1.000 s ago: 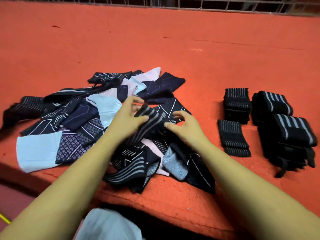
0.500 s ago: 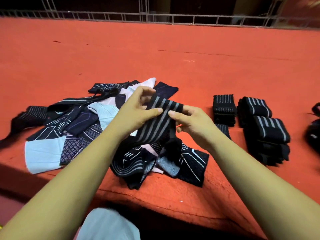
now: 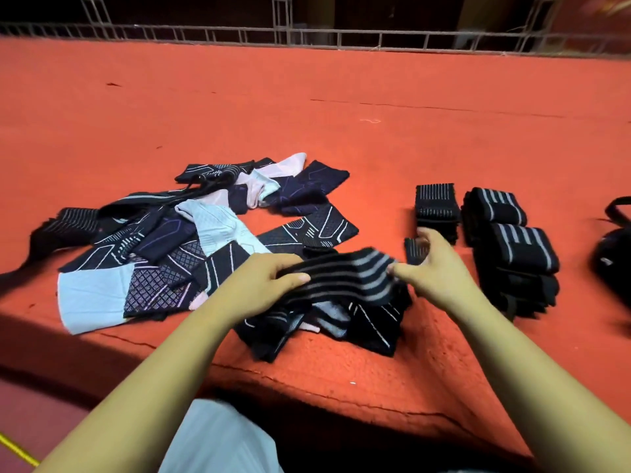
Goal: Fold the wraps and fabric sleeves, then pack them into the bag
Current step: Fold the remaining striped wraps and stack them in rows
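Note:
A black wrap with grey stripes (image 3: 345,278) is stretched sideways between my hands, just above the near part of the pile. My left hand (image 3: 263,281) pinches its left end and my right hand (image 3: 430,264) pinches its right end. Under and to the left lies a loose pile of dark patterned and pale blue fabric sleeves (image 3: 191,247). To the right sit folded black striped sleeves (image 3: 435,206) and a stack of rolled striped wraps (image 3: 515,254). A dark bag (image 3: 614,254) shows partly at the right edge.
Everything lies on a raised orange-red carpeted platform (image 3: 341,104), whose front edge runs just before my arms. A metal railing (image 3: 307,37) borders the far side. Pale cloth on my lap (image 3: 218,438) shows at the bottom.
I have lifted the striped wrap out of the pile, turned it from upright to lying sideways and moved it down and right. The view has shifted, bringing the bag into sight.

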Demonstrator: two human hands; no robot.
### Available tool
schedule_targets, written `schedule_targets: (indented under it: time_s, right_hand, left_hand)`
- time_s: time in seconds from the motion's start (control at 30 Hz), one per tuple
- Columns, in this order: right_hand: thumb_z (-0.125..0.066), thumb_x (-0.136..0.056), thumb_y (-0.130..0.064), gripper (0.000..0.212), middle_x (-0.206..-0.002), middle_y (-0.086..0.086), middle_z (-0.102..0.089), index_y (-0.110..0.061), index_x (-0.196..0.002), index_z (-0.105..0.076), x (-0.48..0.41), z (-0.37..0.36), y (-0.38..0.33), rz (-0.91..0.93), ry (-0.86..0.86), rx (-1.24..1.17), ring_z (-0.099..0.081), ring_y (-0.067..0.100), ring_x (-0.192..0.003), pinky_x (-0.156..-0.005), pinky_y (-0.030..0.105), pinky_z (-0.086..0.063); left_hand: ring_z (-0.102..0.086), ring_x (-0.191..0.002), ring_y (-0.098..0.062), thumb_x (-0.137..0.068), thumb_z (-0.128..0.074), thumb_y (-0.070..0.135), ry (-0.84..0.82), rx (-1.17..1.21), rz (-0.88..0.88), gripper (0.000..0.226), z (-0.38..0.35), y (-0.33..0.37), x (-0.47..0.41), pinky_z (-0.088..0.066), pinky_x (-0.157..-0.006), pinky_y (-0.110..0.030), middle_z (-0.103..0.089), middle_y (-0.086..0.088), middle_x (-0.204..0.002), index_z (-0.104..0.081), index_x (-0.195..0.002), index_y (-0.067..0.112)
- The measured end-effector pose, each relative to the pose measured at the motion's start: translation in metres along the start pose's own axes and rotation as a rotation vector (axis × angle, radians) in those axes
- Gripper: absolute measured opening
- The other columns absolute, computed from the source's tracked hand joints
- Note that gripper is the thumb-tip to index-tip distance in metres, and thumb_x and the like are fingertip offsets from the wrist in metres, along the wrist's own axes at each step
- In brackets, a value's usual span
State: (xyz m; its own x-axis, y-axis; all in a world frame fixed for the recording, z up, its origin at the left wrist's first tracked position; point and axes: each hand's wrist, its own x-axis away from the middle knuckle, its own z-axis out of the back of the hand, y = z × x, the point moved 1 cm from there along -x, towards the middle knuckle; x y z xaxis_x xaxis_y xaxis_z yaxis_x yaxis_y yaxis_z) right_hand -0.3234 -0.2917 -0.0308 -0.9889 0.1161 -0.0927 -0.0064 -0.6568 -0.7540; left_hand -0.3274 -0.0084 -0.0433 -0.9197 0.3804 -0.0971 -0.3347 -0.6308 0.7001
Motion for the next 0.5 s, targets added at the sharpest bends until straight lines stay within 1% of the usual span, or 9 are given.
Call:
schedule_targets:
  time_s: [0.03, 0.07, 0.1, 0.13, 0.2, 0.27, 0.33, 0.4, 0.5]
  right_hand:
    - [-0.079, -0.076, -0.025, 0.065, -0.123, -0.007, -0.051, -0.011, -0.134, -0.052, 0.009, -0.002, -0.005, 0.135, -0.025, 0.007, -0.050, 0.006, -0.115, -0.105, 0.029, -0.041]
    - [-0.078, -0.079, -0.031, 0.066, -0.132, -0.015, -0.050, -0.019, -0.138, -0.051, 0.020, -0.004, -0.012, 0.261, -0.101, -0.033, -0.046, -0.004, -0.123, -0.109, 0.019, -0.033]
    - [-0.077, -0.081, -0.037, 0.057, -0.132, -0.022, -0.053, -0.025, -0.133, -0.055, 0.029, -0.008, -0.020, 0.339, -0.209, -0.077, -0.046, -0.012, -0.123, -0.106, 0.011, -0.030]
    - [-0.075, -0.083, -0.040, 0.045, -0.125, -0.025, -0.060, -0.029, -0.124, -0.062, 0.038, -0.013, -0.028, 0.355, -0.321, -0.099, -0.050, -0.016, -0.116, -0.100, 0.006, -0.033]
    - [-0.074, -0.082, -0.042, 0.029, -0.104, -0.021, -0.071, -0.028, -0.107, -0.071, 0.045, -0.023, -0.033, 0.342, -0.429, -0.083, -0.061, -0.011, -0.098, -0.086, 0.010, -0.043]
    - [-0.073, -0.084, -0.042, 0.023, -0.091, -0.011, -0.073, -0.024, -0.098, -0.073, 0.046, -0.030, -0.035, 0.388, -0.413, 0.055, -0.065, 0.002, -0.085, -0.079, 0.026, -0.050]
    - [-0.062, -0.085, -0.037, 0.020, -0.085, -0.006, -0.073, -0.021, -0.094, -0.072, 0.046, -0.033, -0.034, 0.454, -0.368, 0.161, -0.065, 0.010, -0.079, -0.075, 0.036, -0.050]
    - [-0.057, -0.083, -0.025, 0.017, -0.080, -0.008, -0.070, -0.021, -0.091, -0.072, 0.046, -0.030, -0.037, 0.468, -0.320, 0.180, -0.060, 0.008, -0.071, -0.069, 0.032, -0.045]
    - [-0.059, -0.085, -0.012, 0.014, -0.074, -0.009, -0.068, -0.020, -0.084, -0.071, 0.044, -0.015, -0.039, 0.467, -0.224, 0.147, -0.059, 0.009, -0.068, -0.067, 0.030, -0.043]
  left_hand:
    - [-0.066, -0.084, -0.007, -0.095, -0.064, 0.030, -0.039, -0.014, -0.031, 0.011, -0.004, 0.004, 0.002, -0.051, -0.083, -0.033, -0.072, 0.009, -0.087, -0.071, -0.096, 0.022]
    - [-0.066, -0.083, -0.005, -0.095, -0.063, 0.030, -0.076, -0.044, -0.059, 0.011, -0.008, 0.007, 0.003, -0.052, -0.083, -0.033, -0.072, 0.010, -0.086, -0.071, -0.096, 0.023]
    - [-0.066, -0.083, -0.004, -0.094, -0.063, 0.031, -0.096, -0.071, -0.085, 0.011, -0.012, 0.011, 0.003, -0.052, -0.082, -0.033, -0.072, 0.011, -0.085, -0.072, -0.096, 0.025]
    - [-0.066, -0.083, -0.002, -0.092, -0.064, 0.031, -0.098, -0.083, -0.094, 0.010, -0.015, 0.014, 0.004, -0.052, -0.082, -0.032, -0.072, 0.013, -0.086, -0.072, -0.095, 0.027]
    - [-0.066, -0.082, 0.000, -0.090, -0.067, 0.029, -0.070, -0.055, -0.086, 0.007, -0.017, 0.018, 0.003, -0.053, -0.080, -0.032, -0.073, 0.016, -0.084, -0.073, -0.092, 0.033]
    - [-0.067, -0.079, -0.001, -0.085, -0.069, 0.035, -0.042, -0.036, -0.052, 0.006, -0.018, 0.019, 0.003, -0.054, -0.079, -0.034, -0.073, 0.015, -0.081, -0.074, -0.089, 0.034]
    - [-0.067, -0.075, -0.002, -0.081, -0.070, 0.045, -0.038, -0.041, -0.033, 0.014, -0.019, 0.019, 0.005, -0.055, -0.076, -0.036, -0.072, 0.013, -0.077, -0.074, -0.088, 0.034]
    - [-0.064, -0.070, -0.001, -0.083, -0.072, 0.045, -0.028, -0.047, -0.043, 0.012, -0.020, 0.019, 0.006, -0.054, -0.072, -0.035, -0.071, 0.012, -0.074, -0.073, -0.086, 0.033]
    - [-0.064, -0.074, 0.000, -0.087, -0.075, 0.028, -0.005, -0.010, -0.077, 0.004, -0.018, 0.020, 0.010, -0.050, -0.073, -0.024, -0.071, 0.014, -0.080, -0.072, -0.090, 0.029]
